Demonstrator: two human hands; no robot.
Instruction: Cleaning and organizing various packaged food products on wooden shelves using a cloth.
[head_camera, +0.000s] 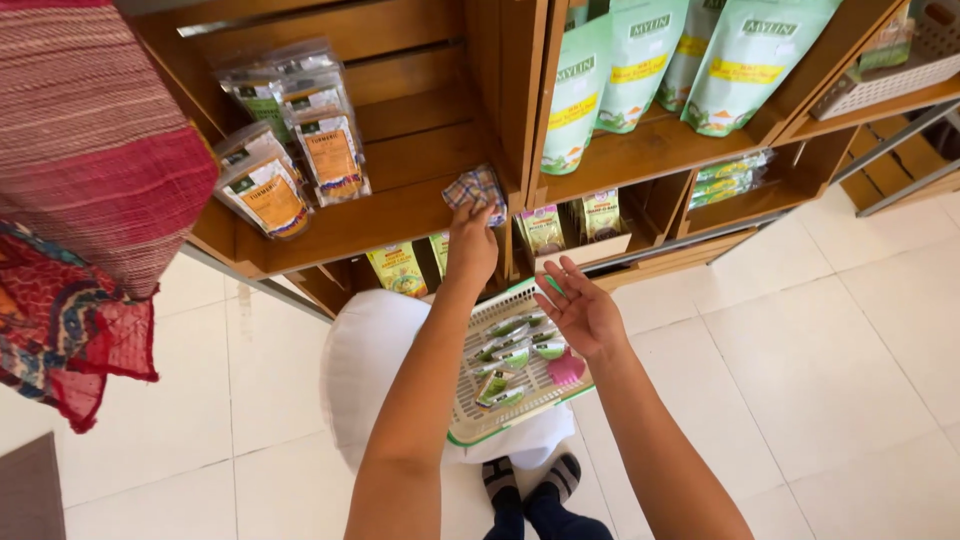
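Observation:
My left hand (471, 243) is raised to the wooden shelf (350, 225) and grips a checkered cloth (476, 188), pressing it against the shelf board near the upright divider. My right hand (578, 310) hovers open, palm up, just above a white plastic basket (470, 425) that rests on my lap. The basket holds several small green-and-white packets (512, 352) and one pink item (566, 368).
Clear pouches of orange powder (300, 150) lean at the shelf's left. Tall pale-green pouches (640, 70) fill the upper right shelf; more packets sit on lower shelves. Red patterned fabric (85, 200) hangs at the left. A white cushion (365, 360) lies on the tiled floor.

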